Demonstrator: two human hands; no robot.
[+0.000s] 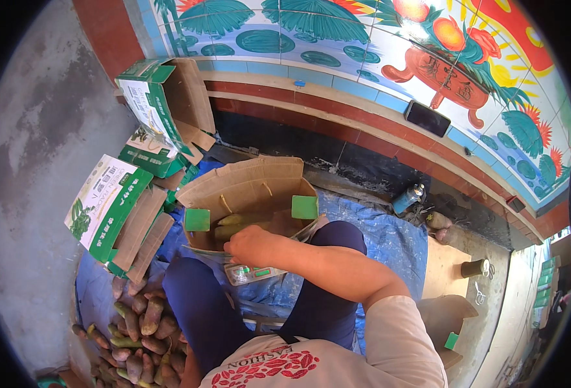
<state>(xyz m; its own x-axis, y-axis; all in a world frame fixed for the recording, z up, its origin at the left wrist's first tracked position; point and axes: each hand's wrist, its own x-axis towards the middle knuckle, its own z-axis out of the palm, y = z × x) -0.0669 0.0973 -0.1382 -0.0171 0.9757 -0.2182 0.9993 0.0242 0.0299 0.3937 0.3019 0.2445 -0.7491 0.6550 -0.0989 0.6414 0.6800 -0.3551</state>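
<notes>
Near the centre of the frame, an open cardboard carton (243,178) with green end flaps stands on a blue tarp (395,249), long pale-green radishes (235,220) lying inside. Of the hands, the right hand (249,244) is at its front rim, fingers curled; whether it grips anything cannot be told. The left hand is hidden at the lower edge, its grip unseen, near a heap of reddish-brown radishes (151,323) at lower left.
</notes>
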